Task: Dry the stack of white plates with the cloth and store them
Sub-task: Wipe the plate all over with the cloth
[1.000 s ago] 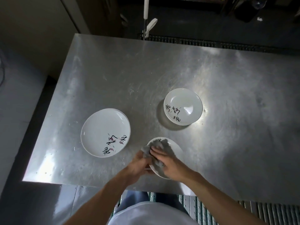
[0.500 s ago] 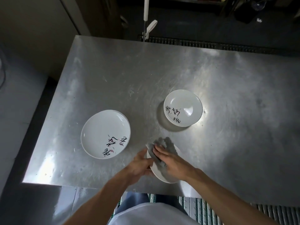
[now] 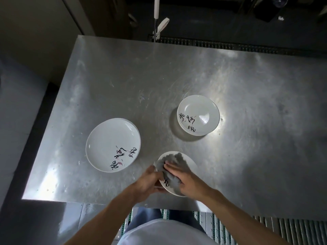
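held plate (image 3: 192, 165) hovering at table's (image 3: 177, 76) 6 o'clock edge | left hand (image 3: 146, 183) gripping its 9 o'clock rim, fingers curled | right hand (image 3: 185, 179) pressing cloth (image 3: 175, 159) inside, fingers flat, together | left stack (image 3: 109, 142) lying at 10 o'clock, nearer left hand

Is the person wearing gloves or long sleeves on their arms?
No gloves. The left hand and right hand are bare. The left forearm and right forearm are bare too, with no sleeves, watch or rings that I can see. Below them are a white top and blue trousers.
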A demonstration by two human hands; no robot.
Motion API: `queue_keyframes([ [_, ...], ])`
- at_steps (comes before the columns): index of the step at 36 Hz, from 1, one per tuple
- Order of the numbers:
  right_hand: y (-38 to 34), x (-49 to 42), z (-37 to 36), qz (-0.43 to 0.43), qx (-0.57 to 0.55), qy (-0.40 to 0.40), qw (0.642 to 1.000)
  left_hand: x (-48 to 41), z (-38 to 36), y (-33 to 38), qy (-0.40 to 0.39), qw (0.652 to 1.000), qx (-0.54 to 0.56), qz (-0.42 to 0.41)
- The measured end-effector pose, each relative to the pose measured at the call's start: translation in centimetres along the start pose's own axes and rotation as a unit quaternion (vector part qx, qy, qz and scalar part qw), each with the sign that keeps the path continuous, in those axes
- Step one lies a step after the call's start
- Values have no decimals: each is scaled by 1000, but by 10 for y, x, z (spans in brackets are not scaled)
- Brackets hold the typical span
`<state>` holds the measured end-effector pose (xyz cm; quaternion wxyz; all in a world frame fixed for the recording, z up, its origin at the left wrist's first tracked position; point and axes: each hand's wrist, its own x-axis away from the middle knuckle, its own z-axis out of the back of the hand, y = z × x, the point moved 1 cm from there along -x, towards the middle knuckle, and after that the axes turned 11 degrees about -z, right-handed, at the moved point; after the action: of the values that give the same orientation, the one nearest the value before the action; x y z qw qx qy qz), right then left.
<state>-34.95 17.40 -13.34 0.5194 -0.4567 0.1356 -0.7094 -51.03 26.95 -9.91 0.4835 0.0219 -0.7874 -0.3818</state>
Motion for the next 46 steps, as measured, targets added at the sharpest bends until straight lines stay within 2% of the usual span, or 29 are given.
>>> queue_keyframes([
  [1, 6, -5, 3, -1, 58, 19, 998, -2, 2, -1, 2, 1000, 1, -4],
  [4, 17, -16, 11, -81, 167, 55, 981, -6, 3, -1, 17, 999, 27, -20],
  [6, 13, -18, 0, -7, 185, 88, 979, -6, 1, 0, 18, 999, 30, -30],
  [7, 9, -16, -7, 35, 177, 73, 981, -5, -1, 1, 12, 999, 27, -34],
  [9, 7, -15, -12, 68, 142, 39, 987, -3, -4, 2, -1, 999, 19, -36],
  [10, 11, -16, -9, 67, 132, 48, 988, -2, -4, 1, -5, 999, 19, -36],
  [12, 19, -20, -1, 14, 156, 85, 984, -2, -5, -1, 8, 999, 27, -35],
  [15, 27, -20, 2, -125, 244, 70, 959, -4, -7, -3, 57, 996, 49, -41],
  [17, 27, -15, 0, -144, 255, 68, 954, -6, -9, -6, 102, 990, 92, -42],
  [20, 15, -6, 5, -109, 182, 60, 975, -6, -13, -13, 128, 977, 167, -42],
  [22, 3, 2, 6, -94, 98, -2, 991, -2, -15, -14, 119, 973, 194, -43],
  [24, -10, 11, 5, -64, 69, -44, 995, 1, -14, -12, 113, 973, 193, -50],
  [27, -23, 24, 8, 29, 54, 5, 998, 1, -10, -3, 94, 978, 174, -69],
  [29, -28, 31, 13, 59, 51, -3, 997, 4, -8, 6, 70, 981, 159, -87],
  [31, -31, 34, 17, 55, 72, 24, 996, 7, -9, 14, 27, 984, 143, -101],
  [33, -36, 32, 26, 63, 59, 105, 991, 9, -13, 21, -6, 988, 118, -105],
  [36, -46, 29, 41, 38, -10, 149, 988, 5, -16, 31, 23, 989, 92, -112],
  [39, -46, 23, 59, -25, -117, 143, 983, -2, -16, 39, 68, 987, 38, -138],
  [41, -46, 18, 74, -70, -182, 128, 972, -5, -14, 41, 67, 985, -15, -160],
  [44, -42, 11, 98, -121, -313, 102, 936, -10, -8, 43, 75, 970, -129, -194],
  [46, -36, 9, 112, -112, -377, 67, 917, -15, -1, 44, 81, 954, -186, -219],
])
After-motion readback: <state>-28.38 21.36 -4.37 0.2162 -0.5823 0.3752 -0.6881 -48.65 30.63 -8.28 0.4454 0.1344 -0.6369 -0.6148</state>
